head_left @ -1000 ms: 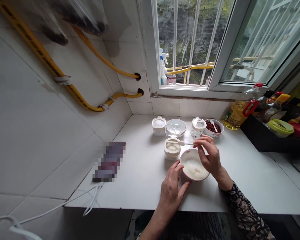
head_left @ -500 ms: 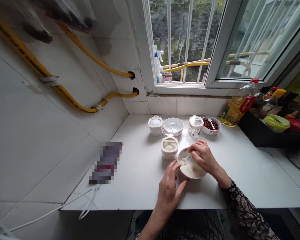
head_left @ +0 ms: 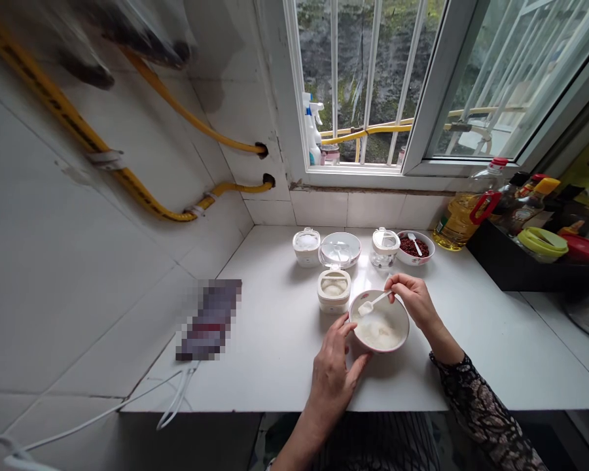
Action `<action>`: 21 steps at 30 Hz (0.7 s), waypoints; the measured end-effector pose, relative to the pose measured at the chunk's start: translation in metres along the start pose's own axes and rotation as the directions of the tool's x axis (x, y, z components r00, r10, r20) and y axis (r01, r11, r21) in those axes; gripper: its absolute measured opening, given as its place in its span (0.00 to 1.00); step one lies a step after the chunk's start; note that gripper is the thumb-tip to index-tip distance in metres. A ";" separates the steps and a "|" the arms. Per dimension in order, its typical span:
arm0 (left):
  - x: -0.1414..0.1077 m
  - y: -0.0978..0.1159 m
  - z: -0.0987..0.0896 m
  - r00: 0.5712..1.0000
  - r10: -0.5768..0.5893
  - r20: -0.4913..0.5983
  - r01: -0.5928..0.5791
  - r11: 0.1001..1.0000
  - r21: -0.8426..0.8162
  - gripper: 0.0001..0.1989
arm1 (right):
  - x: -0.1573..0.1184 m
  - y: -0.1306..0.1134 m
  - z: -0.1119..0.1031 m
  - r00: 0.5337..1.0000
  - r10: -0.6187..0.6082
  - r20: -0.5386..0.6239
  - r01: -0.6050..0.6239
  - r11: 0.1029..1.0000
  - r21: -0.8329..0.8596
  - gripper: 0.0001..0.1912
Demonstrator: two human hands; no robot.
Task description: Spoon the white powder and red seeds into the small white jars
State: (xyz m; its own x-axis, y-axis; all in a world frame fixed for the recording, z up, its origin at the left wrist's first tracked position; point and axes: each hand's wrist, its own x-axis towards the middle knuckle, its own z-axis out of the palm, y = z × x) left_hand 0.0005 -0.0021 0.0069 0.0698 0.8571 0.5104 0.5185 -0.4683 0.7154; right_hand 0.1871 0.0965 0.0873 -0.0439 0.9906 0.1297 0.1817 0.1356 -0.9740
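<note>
- Two yellow hoses run down the wall and go into holes in it.
- A thin white cord hangs off the bench by a blurred, flat thing, too blurred to name.
- A white jar stands at the back of the bench, by the wall.
- A small open tub with white powder in it stands near the big bowl, and its clear lid leans on a white plate.
- The left hand holds the side of the big bowl and rests on the bench.
- The big white bowl sits on the bench, in front of the person, with white mush in it.
- The right hand pinches a little white spoon, and the spoon's tip is in the bowl.
- A small bowl of red beans sits at the back, just beside a clear jar.
- A big oil bottle stands by a black tray of sauce bottles.
</note>
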 end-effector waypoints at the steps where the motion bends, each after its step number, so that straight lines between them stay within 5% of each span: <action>1: 0.000 0.000 0.000 1.000 0.001 0.000 -0.001 1.000 0.003 0.25 | 0.001 0.000 0.000 1.000 0.016 0.002 -0.016 0.999 0.028 0.07; 7: 0.000 -0.001 0.000 1.000 0.015 -0.010 -0.015 1.000 0.006 0.24 | 0.003 0.000 0.005 0.999 0.038 -0.008 -0.037 0.989 0.140 0.06; 12: 0.000 -0.002 0.002 1.000 0.017 -0.007 -0.017 1.000 0.005 0.25 | -0.001 -0.005 0.024 0.976 -0.203 -0.072 0.206 0.978 0.025 0.08; 14: -0.001 -0.003 0.002 1.000 0.015 -0.009 -0.015 1.000 0.000 0.25 | -0.004 -0.006 0.030 0.915 -0.394 -0.086 0.380 0.914 -0.142 0.07; 17: -0.002 -0.004 0.003 1.000 0.008 -0.005 -0.008 1.000 -0.011 0.25 | -0.005 -0.006 0.034 0.716 -0.693 0.085 0.662 0.636 -0.396 0.09; 19: -0.002 -0.004 0.003 1.000 0.008 -0.004 -0.008 1.000 -0.011 0.25 | -0.006 -0.006 0.035 0.591 -0.775 0.222 0.766 0.453 -0.457 0.13; 21: -0.002 -0.004 0.003 1.000 0.010 -0.003 -0.010 1.000 -0.007 0.26 | -0.006 -0.007 0.034 0.552 -0.799 0.240 0.783 0.397 -0.480 0.15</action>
State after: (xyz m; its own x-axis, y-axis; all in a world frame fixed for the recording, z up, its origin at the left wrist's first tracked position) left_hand 0.0007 -0.0009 0.0016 0.0721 0.8518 0.5189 0.5119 -0.4781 0.7137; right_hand 0.1529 0.0888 0.0874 -0.4047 0.4337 0.8051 0.5091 0.8382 -0.1956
